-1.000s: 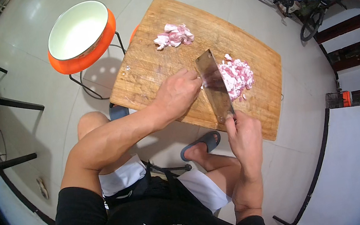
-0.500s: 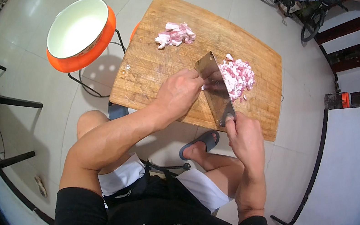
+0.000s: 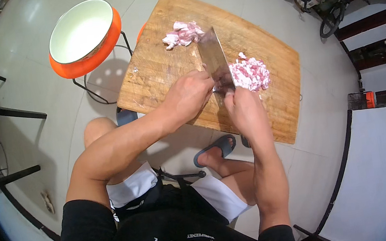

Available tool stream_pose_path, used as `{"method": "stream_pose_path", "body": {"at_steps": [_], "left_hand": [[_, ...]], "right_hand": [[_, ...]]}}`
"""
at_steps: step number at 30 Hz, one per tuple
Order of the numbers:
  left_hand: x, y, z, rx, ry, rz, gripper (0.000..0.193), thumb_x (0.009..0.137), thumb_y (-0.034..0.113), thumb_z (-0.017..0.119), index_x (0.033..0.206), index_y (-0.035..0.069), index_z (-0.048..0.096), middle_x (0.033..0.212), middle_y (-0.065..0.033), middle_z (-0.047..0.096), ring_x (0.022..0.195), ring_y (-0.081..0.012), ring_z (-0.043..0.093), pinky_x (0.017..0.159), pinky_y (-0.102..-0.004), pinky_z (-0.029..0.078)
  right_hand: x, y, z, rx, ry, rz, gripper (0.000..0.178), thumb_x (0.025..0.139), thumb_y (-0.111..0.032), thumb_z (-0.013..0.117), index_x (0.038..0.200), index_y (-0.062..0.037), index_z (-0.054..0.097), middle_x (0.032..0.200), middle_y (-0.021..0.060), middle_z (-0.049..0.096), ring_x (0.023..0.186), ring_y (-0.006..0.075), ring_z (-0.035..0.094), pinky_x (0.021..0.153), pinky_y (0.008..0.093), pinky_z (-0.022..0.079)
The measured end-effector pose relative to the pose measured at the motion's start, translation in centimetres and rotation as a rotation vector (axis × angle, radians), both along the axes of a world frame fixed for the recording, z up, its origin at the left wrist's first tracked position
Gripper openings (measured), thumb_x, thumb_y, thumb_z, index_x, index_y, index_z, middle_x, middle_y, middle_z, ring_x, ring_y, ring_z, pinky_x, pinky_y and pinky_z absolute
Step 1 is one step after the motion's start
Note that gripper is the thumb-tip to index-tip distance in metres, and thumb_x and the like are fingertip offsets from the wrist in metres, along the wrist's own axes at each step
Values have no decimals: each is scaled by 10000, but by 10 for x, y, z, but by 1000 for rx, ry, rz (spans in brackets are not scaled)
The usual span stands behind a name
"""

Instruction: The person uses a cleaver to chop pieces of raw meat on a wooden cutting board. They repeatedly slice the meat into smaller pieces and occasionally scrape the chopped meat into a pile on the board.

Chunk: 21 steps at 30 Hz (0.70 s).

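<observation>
Cutting board (image 3: 156, 71): across the upper middle of the frame; thick wood, we judge it heavy and stiff.
Basin (image 3: 79, 33): upper left of the frame, pale inside.
Cleaver (image 3: 215, 60): centre of the frame; rigid, probably blade-heavy, so we would grip its handle, clear of the edge.
Right hand (image 3: 246, 108): wrapped around the cleaver's handle end, forearm rising from the lower right.
Left hand (image 3: 189, 91): fingers curled down beside the blade, forearm slanting from the lower left; we cannot tell what they pinch.
Meat chunks (image 3: 183, 34): upper middle, beyond the left hand; likely soft and slippery, best pressed with bent fingertips.
Diced meat (image 3: 252, 75): right of the blade; light, loose bits, easier scooped than pinched.
</observation>
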<state>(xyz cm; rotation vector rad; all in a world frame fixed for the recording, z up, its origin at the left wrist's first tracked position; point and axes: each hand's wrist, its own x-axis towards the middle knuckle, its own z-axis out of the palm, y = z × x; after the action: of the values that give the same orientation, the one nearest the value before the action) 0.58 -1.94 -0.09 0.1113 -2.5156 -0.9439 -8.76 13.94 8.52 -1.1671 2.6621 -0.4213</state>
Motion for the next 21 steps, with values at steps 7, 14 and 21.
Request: {"method": "stream_pose_path", "body": {"at_steps": [7,14,21], "left_hand": [[1,5,-7,18,94,52,104,952,98,717,988,19,661,983,-156,637,976,-388,655,854,-503,556],[8,0,-2,-11,38,6,136,988,135,715,1036,20,659,1014,-153,646,995,-378,662,859,-487,563],[7,2,-7,-35,75,17,123,971,123,714,1023,18,676,970,-152,637,965,-375,662,825,-478,569]], "right_hand": [[10,44,-1,67,-50,-33,345,1040,-180,574,819,79,631,577,214,632,498,289,687,542,460,555],[-48,31,-13,-262,-702,-401,329,1051,-210,595,795,-7,636,621,45,612,477,144,579,459,336,457],[-2,48,6,-82,-171,-173,323,1020,-197,617,873,80,692,766,339,652,741,540,670,724,573,536]]}}
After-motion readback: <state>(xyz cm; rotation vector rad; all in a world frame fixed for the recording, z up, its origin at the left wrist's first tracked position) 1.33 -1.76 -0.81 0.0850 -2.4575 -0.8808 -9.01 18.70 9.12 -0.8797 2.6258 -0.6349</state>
